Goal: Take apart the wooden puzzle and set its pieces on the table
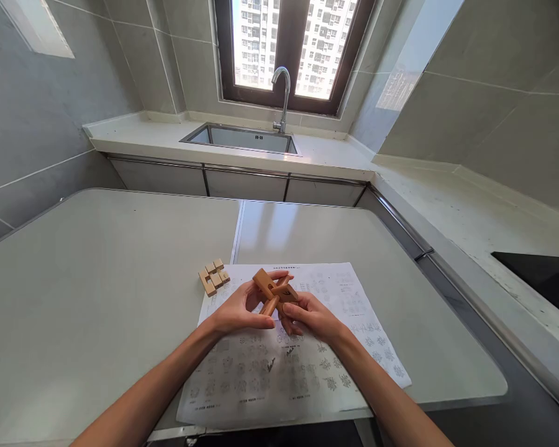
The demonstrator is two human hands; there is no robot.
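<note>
The printed instruction sheet (302,366) lies nearest the camera, flat on the pale table (97,279), its near edge reaching the table's front edge. Above the sheet's far half, both bare hands meet around a wooden interlocking puzzle (276,290) of crossed notched bars, held clear of the paper. The left hand (237,311) is curled about the puzzle's left side, thumb and fingertips pinching a bar; the right hand (311,316) grips it from the right and below, fingers closed on the lower bars. Just beyond the sheet's far left corner rests a small cluster of loose wooden pieces (213,275), touching the table. Well beyond the sheet, a steel sink (242,138) with a curved tap (283,93) sits under the window.
</note>
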